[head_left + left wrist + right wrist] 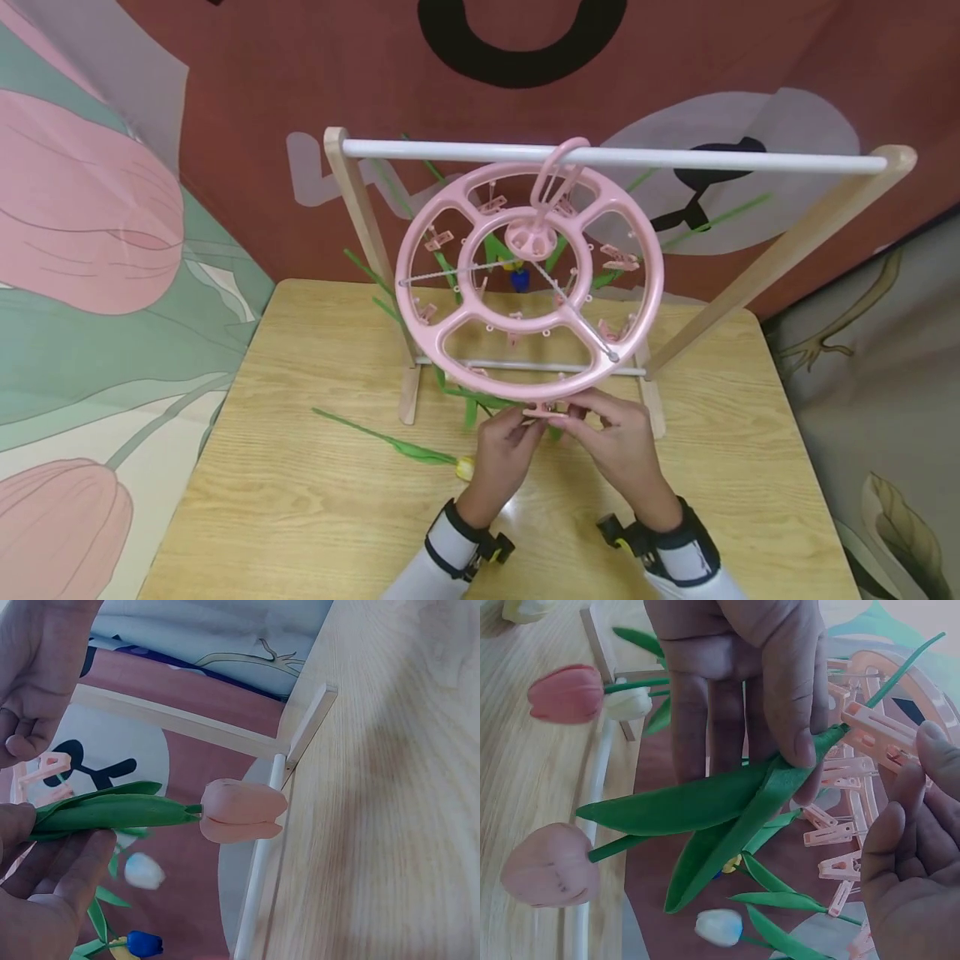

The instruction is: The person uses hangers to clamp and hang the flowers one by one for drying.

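Observation:
My left hand (506, 450) pinches the green stem and leaves of a light pink tulip (244, 811), whose flower hangs downward. My right hand (618, 442) holds the handle end of a pink clothespin (881, 739) between thumb and fingers. In the right wrist view the stem passes by the clothespin's gripping end and sticks out beyond it. Both hands meet just under the front rim of a round pink drying hanger (528, 385). A red tulip (566, 694) and white tulips (718, 928) hang around the hanger; several other clothespins dangle from it.
The hanger hooks over a white rod (450, 151) on a wooden stand (757, 267). A yellow tulip (465, 468) lies on the wooden table (300, 500), left of my hands. A blue tulip (520, 279) hangs behind the hanger. Printed cloths (247, 83) surround the table.

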